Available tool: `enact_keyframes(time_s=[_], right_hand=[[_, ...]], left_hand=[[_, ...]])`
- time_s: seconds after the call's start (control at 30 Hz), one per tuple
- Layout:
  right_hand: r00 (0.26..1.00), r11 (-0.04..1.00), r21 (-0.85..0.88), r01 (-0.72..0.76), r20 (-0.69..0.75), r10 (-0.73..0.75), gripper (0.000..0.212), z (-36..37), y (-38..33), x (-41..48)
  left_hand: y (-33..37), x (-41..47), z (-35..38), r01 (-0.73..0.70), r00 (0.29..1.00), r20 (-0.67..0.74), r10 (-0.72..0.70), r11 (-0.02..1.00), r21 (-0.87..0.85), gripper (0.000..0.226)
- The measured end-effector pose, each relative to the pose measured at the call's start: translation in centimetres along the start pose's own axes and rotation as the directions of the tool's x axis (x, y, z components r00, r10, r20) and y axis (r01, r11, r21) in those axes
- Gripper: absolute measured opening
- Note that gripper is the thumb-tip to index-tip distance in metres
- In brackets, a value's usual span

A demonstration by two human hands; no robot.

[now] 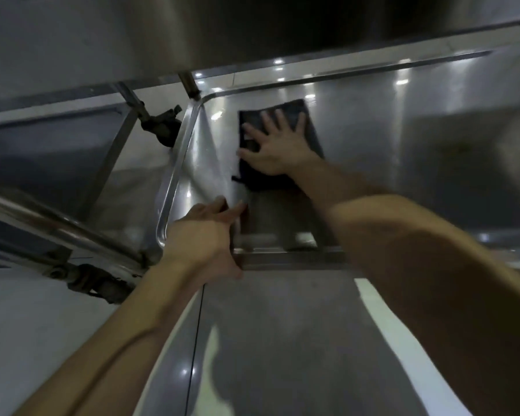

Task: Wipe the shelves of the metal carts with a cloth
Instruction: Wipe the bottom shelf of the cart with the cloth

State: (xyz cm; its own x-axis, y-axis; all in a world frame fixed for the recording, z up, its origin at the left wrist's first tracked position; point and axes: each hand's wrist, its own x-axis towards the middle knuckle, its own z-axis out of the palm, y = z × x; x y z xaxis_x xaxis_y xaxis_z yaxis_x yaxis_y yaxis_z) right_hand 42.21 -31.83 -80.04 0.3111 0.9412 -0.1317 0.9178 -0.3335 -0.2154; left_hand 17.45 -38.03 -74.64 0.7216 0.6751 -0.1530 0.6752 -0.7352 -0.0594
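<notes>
A dark cloth (309,127) lies flat on the low steel shelf (403,151) of a metal cart, near the shelf's far left corner. My right hand (275,147) presses on the cloth with fingers spread. My left hand (204,238) rests on the shelf's near rim (282,259) close to its left corner, fingers stretched forward over the edge and holding nothing loose. The upper shelf (252,25) of the cart hangs over the top of the view.
A second cart stands to the left, with a steel rail (57,226) and caster wheels (162,124) (99,283) close to the shelf's raised left rim (174,175). Glossy floor tiles (282,355) lie below my arms.
</notes>
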Motion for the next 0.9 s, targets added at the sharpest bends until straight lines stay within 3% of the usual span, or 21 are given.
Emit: enact_keyframes(time_s=[0.1,0.2,0.37,0.5,0.63,0.73,0.9], right_hand=[[0.989,0.989,0.0,0.145,0.033,-0.145,0.079,1.2,-3.8,-0.9],[0.995,0.994,0.033,0.1,0.007,-0.1,0.079,0.7,-1.7,-2.2],[0.99,0.991,0.043,-0.129,-0.048,0.131,0.082,-0.6,10.4,-7.4],[0.902,0.907,0.089,-0.413,-0.1,0.42,0.089,-1.4,21.1,-14.0],[0.842,0.844,0.076,-0.53,-0.072,0.535,0.092,-1.1,22.6,-15.9],[0.874,0.878,0.064,-0.474,-0.085,0.478,0.09,0.0,17.6,-13.7],[0.994,0.995,-0.023,-0.102,-0.037,0.101,0.089,2.8,4.5,-11.7]], left_hand=[[0.2,-0.1,-0.2,-0.02,1.0,-0.015,0.021,1.0,0.02,0.124],[0.5,-0.2,-0.8,-0.015,1.0,0.003,0.015,0.999,0.03,0.127],[0.9,-0.3,-1.7,0.01,0.996,0.084,-0.011,1.0,0.013,0.141],[0.6,-0.1,-1.3,0.024,0.992,0.126,-0.024,1.0,0.0,0.146],[0.3,0.0,-0.8,0.033,0.992,0.125,-0.032,0.999,-0.008,0.148],[0.2,0.0,-0.7,0.045,0.991,0.122,-0.045,0.999,0.007,0.147],[0.1,-0.3,-0.9,0.051,0.992,0.114,-0.053,0.998,0.019,0.148]])
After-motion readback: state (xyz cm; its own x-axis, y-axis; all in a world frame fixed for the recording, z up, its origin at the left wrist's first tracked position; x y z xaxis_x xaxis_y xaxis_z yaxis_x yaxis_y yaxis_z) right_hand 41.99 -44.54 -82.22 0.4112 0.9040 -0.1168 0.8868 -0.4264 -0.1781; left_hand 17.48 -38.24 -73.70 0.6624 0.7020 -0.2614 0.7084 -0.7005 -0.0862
